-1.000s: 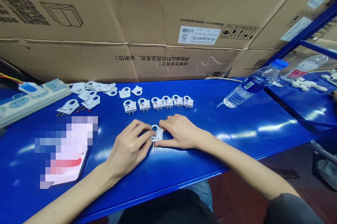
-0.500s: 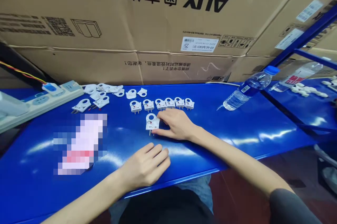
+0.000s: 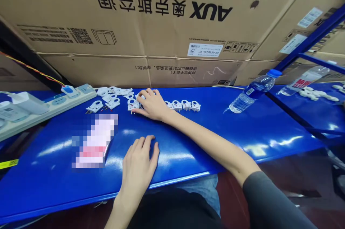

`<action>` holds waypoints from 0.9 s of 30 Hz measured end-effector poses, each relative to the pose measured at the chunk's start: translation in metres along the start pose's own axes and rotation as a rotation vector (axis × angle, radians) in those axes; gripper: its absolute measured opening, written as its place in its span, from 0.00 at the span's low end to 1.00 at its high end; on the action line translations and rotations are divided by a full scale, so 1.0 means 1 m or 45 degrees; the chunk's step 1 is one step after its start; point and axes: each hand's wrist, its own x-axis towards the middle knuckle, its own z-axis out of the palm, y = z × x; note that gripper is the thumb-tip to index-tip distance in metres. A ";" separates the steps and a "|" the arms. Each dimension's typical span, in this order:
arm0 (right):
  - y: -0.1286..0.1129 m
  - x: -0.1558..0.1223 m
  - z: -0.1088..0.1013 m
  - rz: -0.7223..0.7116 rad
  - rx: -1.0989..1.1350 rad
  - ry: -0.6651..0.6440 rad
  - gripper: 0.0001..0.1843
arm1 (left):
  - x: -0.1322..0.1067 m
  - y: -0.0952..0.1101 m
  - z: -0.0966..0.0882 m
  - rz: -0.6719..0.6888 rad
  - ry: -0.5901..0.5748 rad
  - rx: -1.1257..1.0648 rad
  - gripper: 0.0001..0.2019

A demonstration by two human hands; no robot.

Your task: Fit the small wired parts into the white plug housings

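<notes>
At the left end of a row of white plug pieces [image 3: 186, 105], my right hand [image 3: 153, 105] has its fingers and thumb closed on one white plug piece [image 3: 132, 105]. This piece has a ring at the top and metal pins pointing toward me. My right hand covers part of the row behind it. My left hand [image 3: 139, 159] rests on the blue table, palm down with fingers apart, and holds nothing. A loose pile of similar white pieces [image 3: 111, 97] lies to the left of the row, two of them with pins showing.
A white power strip [image 3: 77, 96] with plugs and a wire lies at the left. A blurred pinkish rectangle [image 3: 98, 135] is on the table [image 3: 183, 135]. At the right are a water bottle [image 3: 250, 92] and a blue metal frame [image 3: 302, 44]. A large cardboard box [image 3: 161, 42] stands behind.
My right hand has carried the white plug piece from in front of the row to its left end. My left hand has turned, its fingers now pointing more away from me. The view has shifted slightly.
</notes>
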 end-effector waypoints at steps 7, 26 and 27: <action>-0.005 0.000 0.017 -0.044 0.032 0.034 0.28 | 0.000 -0.002 -0.002 -0.195 -0.092 -0.044 0.15; -0.034 -0.151 -0.084 0.532 0.069 -0.159 0.32 | -0.002 -0.001 -0.002 -0.147 -0.070 0.034 0.20; -0.040 -0.166 -0.086 0.629 0.073 -0.208 0.34 | -0.003 -0.001 -0.001 -0.138 -0.071 0.031 0.22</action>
